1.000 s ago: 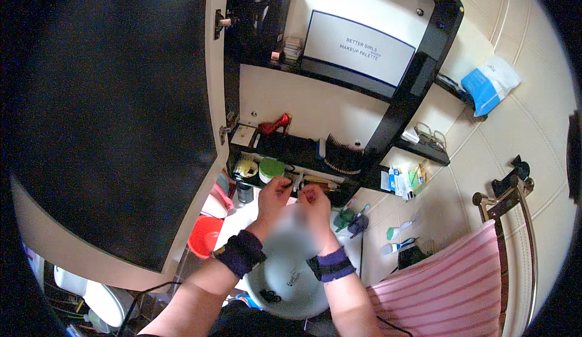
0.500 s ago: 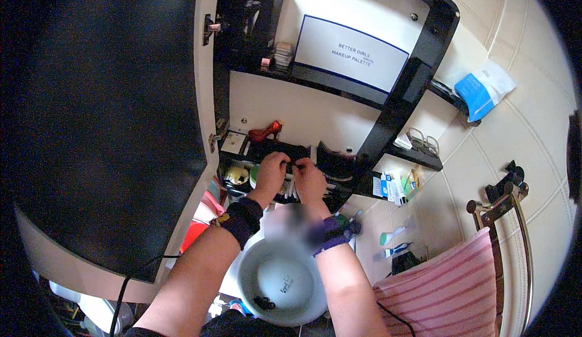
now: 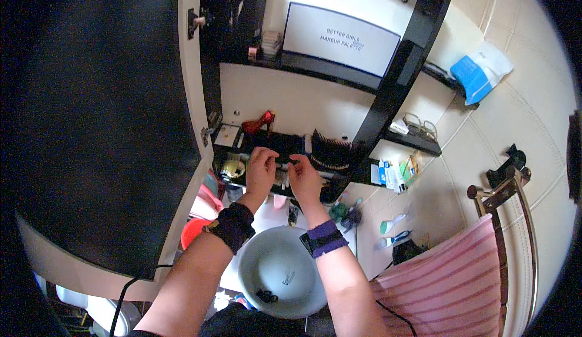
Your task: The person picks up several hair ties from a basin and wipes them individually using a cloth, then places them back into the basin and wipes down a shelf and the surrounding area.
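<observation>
My left hand (image 3: 262, 166) and my right hand (image 3: 304, 173) are held a little apart before the lower shelf (image 3: 357, 179) of an open wall cabinet. Fingertips on both hands are pinched together. A small dark thing (image 3: 295, 161) shows at the right fingertips, too small to name; what the left fingers hold, if anything, blends into the dark shelf. Behind them are a black wide-toothed comb (image 3: 330, 150) and a red high-heeled shoe ornament (image 3: 259, 123). A dark scrunchie (image 3: 233, 226) circles my left wrist; a purple band (image 3: 327, 238) circles my right.
Below my forearms stands a pale grey basin (image 3: 251, 264) with a black coiled thing (image 3: 265, 296) inside. The cabinet door (image 3: 109, 124) swings out at left. A striped pink towel (image 3: 445, 276) hangs on a metal rail (image 3: 524, 234). Side shelves hold glasses (image 3: 418, 124) and tubes (image 3: 393, 176).
My hands have drawn slightly apart, the left moving left. The whole view has shifted a little, so the cabinet sits further left and higher.
</observation>
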{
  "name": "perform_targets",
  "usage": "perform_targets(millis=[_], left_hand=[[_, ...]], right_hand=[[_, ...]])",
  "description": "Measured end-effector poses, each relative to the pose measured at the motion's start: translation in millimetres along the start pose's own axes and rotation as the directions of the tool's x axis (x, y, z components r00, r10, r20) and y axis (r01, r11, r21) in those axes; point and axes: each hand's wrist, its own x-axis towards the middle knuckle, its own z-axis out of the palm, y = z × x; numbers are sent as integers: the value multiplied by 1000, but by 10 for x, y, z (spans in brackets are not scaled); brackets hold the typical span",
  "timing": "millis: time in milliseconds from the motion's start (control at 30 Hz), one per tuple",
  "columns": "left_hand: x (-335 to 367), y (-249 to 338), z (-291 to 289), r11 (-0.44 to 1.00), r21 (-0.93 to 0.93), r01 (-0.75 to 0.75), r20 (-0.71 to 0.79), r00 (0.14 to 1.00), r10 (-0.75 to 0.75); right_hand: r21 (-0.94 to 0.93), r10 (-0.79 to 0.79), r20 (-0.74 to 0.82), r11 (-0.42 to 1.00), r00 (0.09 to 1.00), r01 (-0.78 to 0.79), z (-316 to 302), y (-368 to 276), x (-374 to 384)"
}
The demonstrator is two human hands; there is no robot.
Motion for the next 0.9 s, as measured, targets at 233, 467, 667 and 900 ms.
perform_targets(millis=[233,467,667,900], left_hand=[[-1119,-182,74,991,-79,108,3,994,-108],[-2454,-778,71,910,163,380,512,756,-407],[-3240,-1173,-95,765,564,309,733,239,-637],[-4391,-1923,-114,878,475,62,862,170,-478]], right_hand=[[65,228,239,966,944,-250,171,404,-1161],[-169,518,720,776,461,-608,637,1338,-2750],[-252,451,833,826,321,-505,895,1663,-3851],[-201,313,892,921,326,-334,799,1494,-3935]])
